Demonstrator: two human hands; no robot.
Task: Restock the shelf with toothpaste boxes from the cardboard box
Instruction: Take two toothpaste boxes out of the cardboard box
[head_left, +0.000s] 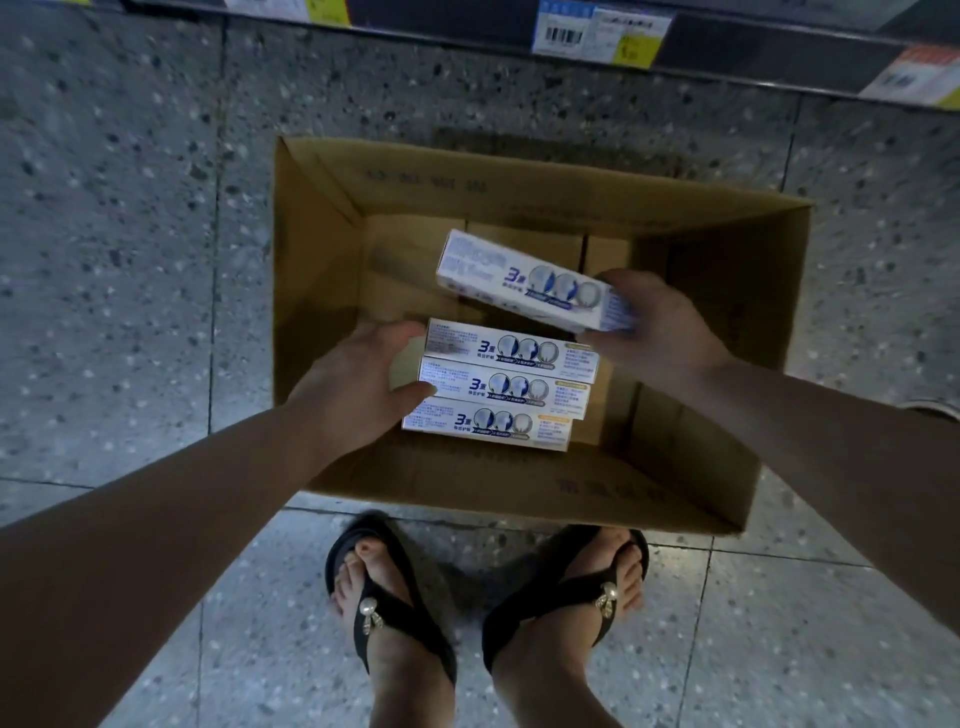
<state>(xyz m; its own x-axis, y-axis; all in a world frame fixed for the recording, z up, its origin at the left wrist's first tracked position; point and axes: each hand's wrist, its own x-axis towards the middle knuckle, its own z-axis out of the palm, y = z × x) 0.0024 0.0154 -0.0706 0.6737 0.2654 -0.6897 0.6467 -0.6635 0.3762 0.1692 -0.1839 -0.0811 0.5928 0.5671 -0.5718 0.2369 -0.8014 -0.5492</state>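
Right hand (654, 322) pinches 1 toothpaste box (519, 280); left hand (358, 384) grips a stack of 3 (498, 389).
Set it squarely on top before lifting.

Four white toothpaste boxes (506, 387) over open cardboard box (318, 208)

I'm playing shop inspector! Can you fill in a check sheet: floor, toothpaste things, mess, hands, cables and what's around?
Surface: speckled tile floor, with the cardboard box standing open on it.
Job's things: stack of three toothpaste boxes over the cardboard box; single toothpaste box tilted above them.
Clutter: nothing seen.
Hands: left hand grips the stack's left end; right hand grips the single toothpaste box.
Cables: nothing seen.
Surroundings: shelf edge with price labels at the top; the person's feet in black sandals.
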